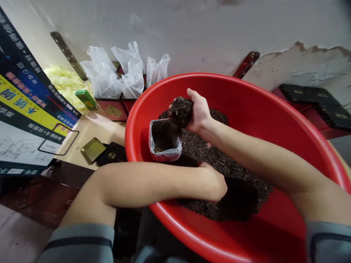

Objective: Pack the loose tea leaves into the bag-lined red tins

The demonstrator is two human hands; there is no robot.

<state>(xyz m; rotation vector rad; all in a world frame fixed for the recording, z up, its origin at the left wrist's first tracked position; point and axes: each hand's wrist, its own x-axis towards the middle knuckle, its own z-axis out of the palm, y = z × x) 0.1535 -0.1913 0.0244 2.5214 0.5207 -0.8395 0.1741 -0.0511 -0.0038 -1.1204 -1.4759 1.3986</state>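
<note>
Head view: dark leaves held in the right hand beside a lined box in a red basin

A clump of dark dried leaves point(180, 114) is held in the cupped right hand point(201, 111), the thumb raised clear of it. The clump is held at the right side of the mouth of a small box point(165, 157), by which it is partly overlapped in the picture; whether the two are touching cannot be made out. The box is lined with clear plastic, folded over its rim, and is stood inside the left part of a large red basin point(279, 109). Some leaf can be seen low inside the box. The basin's floor is largely covered by a loose pile of the same leaves point(227, 157).

The left hand point(214, 182) is lowered over the near part of the pile. Its fingers are hidden, so whether anything is grasped cannot be judged.

Left of the basin, a black lid point(112, 154) and an upturned lid point(93, 149) with a yellowish inside are laid on a wooden board point(94, 122). Behind them, red boxes point(111, 109) are topped by crumpled plastic bags point(101, 73), with a green packet point(86, 99) set just beside. More dark-topped boxes point(320, 98) are stacked at the far right.
</note>
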